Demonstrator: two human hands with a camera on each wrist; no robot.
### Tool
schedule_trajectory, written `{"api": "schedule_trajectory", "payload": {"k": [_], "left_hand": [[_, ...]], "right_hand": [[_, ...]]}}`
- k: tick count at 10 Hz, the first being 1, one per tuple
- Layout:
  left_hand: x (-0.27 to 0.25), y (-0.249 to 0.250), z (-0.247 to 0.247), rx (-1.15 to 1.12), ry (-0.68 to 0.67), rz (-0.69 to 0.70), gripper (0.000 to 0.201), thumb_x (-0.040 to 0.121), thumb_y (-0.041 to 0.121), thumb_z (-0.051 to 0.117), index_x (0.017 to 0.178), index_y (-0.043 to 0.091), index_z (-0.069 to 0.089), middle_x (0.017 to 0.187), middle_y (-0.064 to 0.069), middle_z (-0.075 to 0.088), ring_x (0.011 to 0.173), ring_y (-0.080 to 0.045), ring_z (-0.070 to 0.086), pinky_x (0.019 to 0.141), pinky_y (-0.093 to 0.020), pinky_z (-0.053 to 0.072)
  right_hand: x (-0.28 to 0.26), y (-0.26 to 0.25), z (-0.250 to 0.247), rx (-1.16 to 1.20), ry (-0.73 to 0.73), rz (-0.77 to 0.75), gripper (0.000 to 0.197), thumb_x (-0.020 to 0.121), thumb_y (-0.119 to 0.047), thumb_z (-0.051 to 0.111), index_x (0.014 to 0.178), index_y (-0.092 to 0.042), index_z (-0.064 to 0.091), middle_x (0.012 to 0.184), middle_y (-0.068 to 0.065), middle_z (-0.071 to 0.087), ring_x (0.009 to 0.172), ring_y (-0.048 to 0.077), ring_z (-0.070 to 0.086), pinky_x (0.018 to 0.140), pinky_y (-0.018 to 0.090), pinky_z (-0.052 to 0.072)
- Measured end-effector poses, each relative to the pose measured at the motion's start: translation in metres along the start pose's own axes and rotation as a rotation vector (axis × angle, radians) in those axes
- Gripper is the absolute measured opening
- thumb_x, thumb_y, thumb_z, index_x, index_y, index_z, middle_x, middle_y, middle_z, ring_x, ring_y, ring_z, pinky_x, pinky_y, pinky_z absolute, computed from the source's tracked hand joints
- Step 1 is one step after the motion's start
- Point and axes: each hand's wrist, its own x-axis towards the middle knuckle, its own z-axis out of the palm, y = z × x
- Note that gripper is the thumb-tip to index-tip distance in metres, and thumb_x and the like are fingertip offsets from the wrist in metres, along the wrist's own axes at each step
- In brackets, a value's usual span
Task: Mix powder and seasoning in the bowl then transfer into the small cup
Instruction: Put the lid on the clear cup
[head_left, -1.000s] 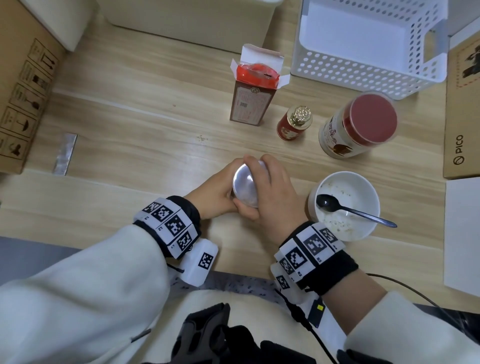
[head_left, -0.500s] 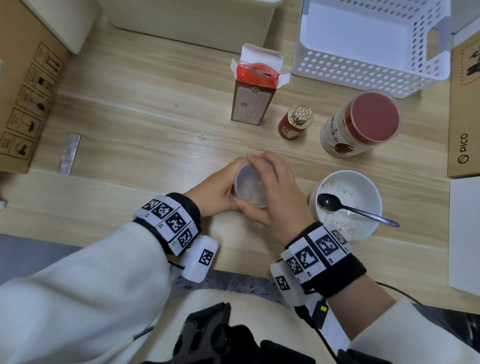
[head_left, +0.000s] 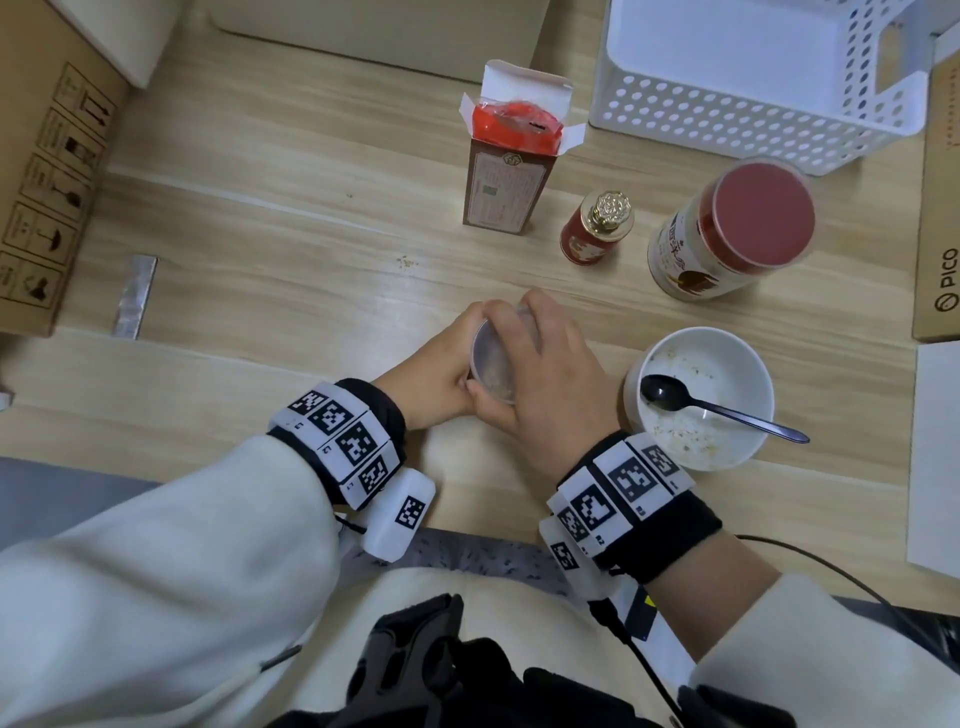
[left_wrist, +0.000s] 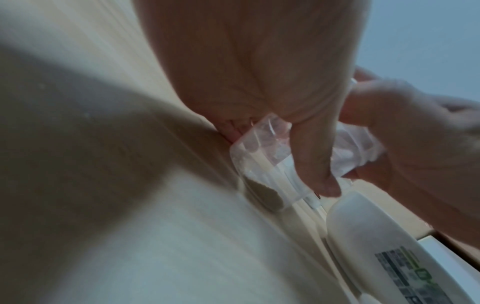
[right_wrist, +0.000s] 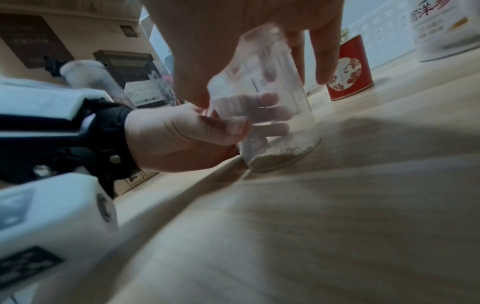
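Note:
A small clear plastic cup (head_left: 491, 366) stands tilted on the wooden table, with brownish powder in its bottom (right_wrist: 272, 158). My left hand (head_left: 441, 379) grips its side; its fingers (right_wrist: 270, 115) show through the plastic. My right hand (head_left: 545, 374) holds the cup's upper part from above, thumb and fingers around it (right_wrist: 221, 41). Just right of the hands, the white bowl (head_left: 631, 384) holds crumbs of mix and a black spoon (head_left: 727, 413). In the left wrist view both hands close on the cup (left_wrist: 262, 156).
Behind the hands stand an open brown box with a red packet (head_left: 501, 192), a small red jar with a gold lid (head_left: 595, 234) and a red-lidded powder can (head_left: 727, 234). A white perforated basket (head_left: 727, 119) sits far right. Cardboard boxes (head_left: 41, 182) flank the table.
The cup has turned between my hands: a second ago a shiny round end faced the head camera, now the powder inside shows. Both hands stayed in the same spot.

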Motion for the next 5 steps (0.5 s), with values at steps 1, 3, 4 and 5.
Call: {"api": "schedule_trajectory", "payload": {"k": [1, 3, 4, 5], "left_hand": [[0.0, -0.001, 0.001, -0.004, 0.019, -0.009, 0.074, 0.07, 0.018, 0.066, 0.134, 0.008, 0.03, 0.118, 0.021, 0.04, 0.108, 0.016, 0.044, 0.094, -0.009, 0.037], [-0.002, 0.01, -0.003, 0.054, 0.006, -0.006, 0.076, 0.068, 0.032, 0.063, 0.135, 0.013, 0.032, 0.122, 0.006, 0.049, 0.114, -0.009, 0.051, 0.094, -0.028, 0.047], [-0.006, 0.019, -0.005, 0.022, 0.043, 0.035, 0.076, 0.065, 0.038, 0.061, 0.134, 0.019, 0.034, 0.122, 0.014, 0.049, 0.109, 0.012, 0.049, 0.088, -0.014, 0.044], [-0.003, 0.025, -0.012, 0.016, 0.081, 0.083, 0.065, 0.063, 0.028, 0.074, 0.122, 0.022, 0.047, 0.117, 0.005, 0.057, 0.107, 0.005, 0.054, 0.095, -0.026, 0.048]], "right_hand": [[0.003, 0.001, -0.002, -0.055, -0.053, 0.011, 0.061, 0.076, -0.039, 0.064, 0.124, -0.021, 0.031, 0.125, 0.017, 0.047, 0.109, 0.032, 0.049, 0.09, 0.042, 0.046], [0.003, 0.002, -0.008, 0.009, -0.101, 0.027, 0.067, 0.074, -0.045, 0.059, 0.132, -0.019, 0.036, 0.13, 0.015, 0.045, 0.114, 0.032, 0.046, 0.095, 0.047, 0.041], [0.007, 0.0, -0.016, 0.061, -0.208, 0.042, 0.078, 0.071, -0.062, 0.045, 0.139, -0.03, 0.026, 0.14, 0.009, 0.035, 0.13, 0.031, 0.032, 0.101, 0.054, 0.032], [0.019, 0.003, -0.03, 0.342, -0.267, 0.099, 0.082, 0.075, -0.057, 0.057, 0.143, -0.038, 0.014, 0.153, 0.003, 0.008, 0.14, 0.025, 0.012, 0.111, 0.048, 0.021]]}}
